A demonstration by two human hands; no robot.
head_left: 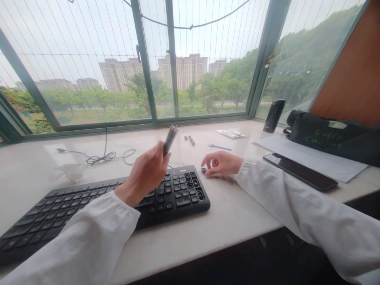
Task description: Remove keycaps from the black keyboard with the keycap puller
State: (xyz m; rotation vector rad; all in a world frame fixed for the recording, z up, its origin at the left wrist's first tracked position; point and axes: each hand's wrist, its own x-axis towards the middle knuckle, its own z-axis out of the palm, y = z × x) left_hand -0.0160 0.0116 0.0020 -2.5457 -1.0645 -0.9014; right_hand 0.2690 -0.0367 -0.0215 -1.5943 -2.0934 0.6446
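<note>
Keycap (203, 170) at right hand (222, 163), keyboard (183, 189) beside

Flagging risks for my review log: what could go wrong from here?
The keycap at the right hand's fingertips could get knocked away. The tool in the left hand might slip and hit the keyboard. Its uncapped slots might catch dirt.

Your two hands (145, 172) (223, 162) in play, one dark tool (170, 141), one keyboard (80, 202) at your ten o'clock! One blue stick (220, 147) toward twelve, keycaps (192, 141) near it too small to count, one phone (299, 171), one bag (329, 136) at two.
</note>
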